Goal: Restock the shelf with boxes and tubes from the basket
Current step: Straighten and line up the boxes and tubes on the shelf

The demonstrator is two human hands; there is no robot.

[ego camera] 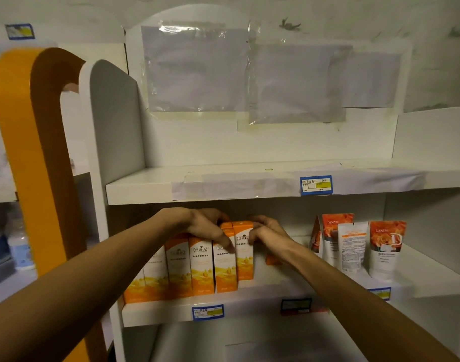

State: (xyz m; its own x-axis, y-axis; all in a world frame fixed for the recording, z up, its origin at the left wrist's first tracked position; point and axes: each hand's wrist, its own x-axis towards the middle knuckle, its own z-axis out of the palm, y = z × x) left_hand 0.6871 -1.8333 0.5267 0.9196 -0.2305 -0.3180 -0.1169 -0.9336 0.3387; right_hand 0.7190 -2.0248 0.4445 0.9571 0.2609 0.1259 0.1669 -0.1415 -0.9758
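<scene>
A white shelving unit (249, 184) fills the view; its arched back panel (197, 142) carries sheets of pale paper (197, 71) taped under clear plastic; the upper board has paper taped along its front edge, with a blue-and-yellow price label (316, 185) stuck on it; the unit's rounded white side panel (113, 121) stands at the left; beside it rises an orange arched panel (22, 131); behind is a whitish wall (380, 19) with dark smudges; the light is dim and yellowish.
</scene>
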